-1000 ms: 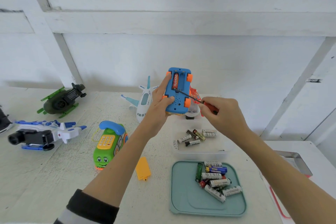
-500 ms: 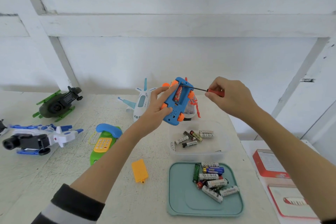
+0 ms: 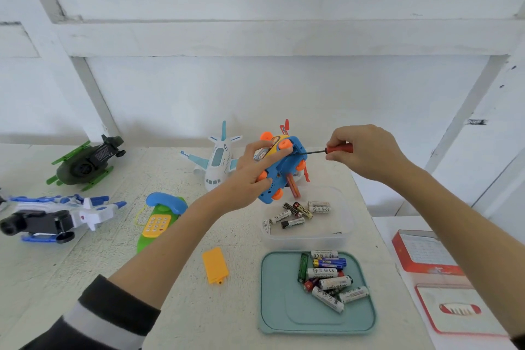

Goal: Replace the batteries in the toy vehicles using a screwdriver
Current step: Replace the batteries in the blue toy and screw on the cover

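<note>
Far left on the desk (image 3: 85, 278) I see a blue and white toy plane (image 3: 54, 219) and a green helicopter (image 3: 85, 163) lying on its side, probably parked there waiting for their turn. Next a green toy phone (image 3: 159, 221) with blue handset, then an orange battery cover (image 3: 215, 265) lying loose on the desk, likely set aside so the compartment stays open. Behind it a white airliner (image 3: 217, 163).

My left hand (image 3: 250, 179) has its grip closed around the blue toy car (image 3: 279, 170), fingers curled over the body, holding it up in the air tipped on its side above the clear tub (image 3: 308, 236). I judge the tilt is so the old battery (image 3: 293, 187), which hangs out of the underside, drops straight into that tub with the other used cells. Below the tub a teal tray (image 3: 278, 307) holds a heap of batteries, probably the fresh stock, kept within reach.

My right hand (image 3: 366, 150) pinches the red-handled screwdriver (image 3: 336, 148), grip closed on the handle, shaft level and tip at the car's upper edge; whether it touches I cannot tell. Looks like it is there to pry cells out.

Far right, a red box (image 3: 423, 256) and a white case (image 3: 454, 310) on a side surface.
</note>
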Demonstrator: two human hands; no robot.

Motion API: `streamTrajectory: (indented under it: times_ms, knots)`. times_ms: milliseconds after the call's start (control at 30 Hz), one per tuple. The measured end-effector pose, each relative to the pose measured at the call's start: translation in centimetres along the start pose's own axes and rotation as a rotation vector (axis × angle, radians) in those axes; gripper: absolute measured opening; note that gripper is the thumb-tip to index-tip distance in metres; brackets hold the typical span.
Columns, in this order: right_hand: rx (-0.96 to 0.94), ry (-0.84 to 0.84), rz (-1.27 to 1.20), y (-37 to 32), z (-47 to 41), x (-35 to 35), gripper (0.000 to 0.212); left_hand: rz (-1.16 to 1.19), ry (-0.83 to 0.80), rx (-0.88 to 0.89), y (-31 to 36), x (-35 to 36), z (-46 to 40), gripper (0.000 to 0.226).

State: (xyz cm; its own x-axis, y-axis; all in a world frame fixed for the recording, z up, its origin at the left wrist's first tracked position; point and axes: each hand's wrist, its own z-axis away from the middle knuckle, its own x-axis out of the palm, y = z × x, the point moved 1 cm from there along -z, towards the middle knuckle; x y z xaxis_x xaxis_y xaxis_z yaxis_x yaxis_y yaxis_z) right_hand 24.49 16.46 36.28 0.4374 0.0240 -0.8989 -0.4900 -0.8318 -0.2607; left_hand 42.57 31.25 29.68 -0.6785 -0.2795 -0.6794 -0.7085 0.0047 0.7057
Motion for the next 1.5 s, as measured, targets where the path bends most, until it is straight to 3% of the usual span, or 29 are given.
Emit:
streamTrajectory:
  times_ms: [167, 267, 500, 767, 933, 1200, 1367, 1500]
  knots:
    - [0.027, -0.037, 0.001, 0.7, 0.5, 0.6, 0.009, -0.122, -0.054, -0.007, 0.2, 0.6, -0.5, 0.070]
    - [0.047, -0.042, -0.029, 0.8, 0.9, 0.8, 0.008, -0.033, -0.031, -0.033, 0.1, 0.5, -0.4, 0.067]
    - [0.097, -0.005, -0.300, -0.8, 2.2, 2.4, 0.006, 0.337, 0.229, -0.107, -0.5, -0.9, 2.3, 0.069]
    - [0.067, -0.039, -0.547, -5.7, 3.8, 6.0, 0.010, 0.440, 0.529, -0.176, -1.7, -2.1, 8.1, 0.064]
    - [-0.090, -0.261, -0.506, -8.2, 5.0, 9.4, 0.012, 0.440, 0.785, -0.139, -1.6, -2.6, 11.3, 0.057]
    - [-0.484, -0.528, -0.291, -11.2, 5.9, 13.0, 0.016, 0.417, 0.786, -0.201, -1.1, -3.1, 13.6, 0.061]
    - [-0.553, -0.758, -0.237, -12.6, 6.6, 14.0, 0.018, 0.397, 0.786, -0.207, -1.4, -3.2, 14.1, 0.062]
    - [-0.500, -0.801, -0.251, -12.8, 7.3, 15.0, 0.017, 0.413, 0.769, -0.194, -1.5, -3.1, 13.9, 0.062]
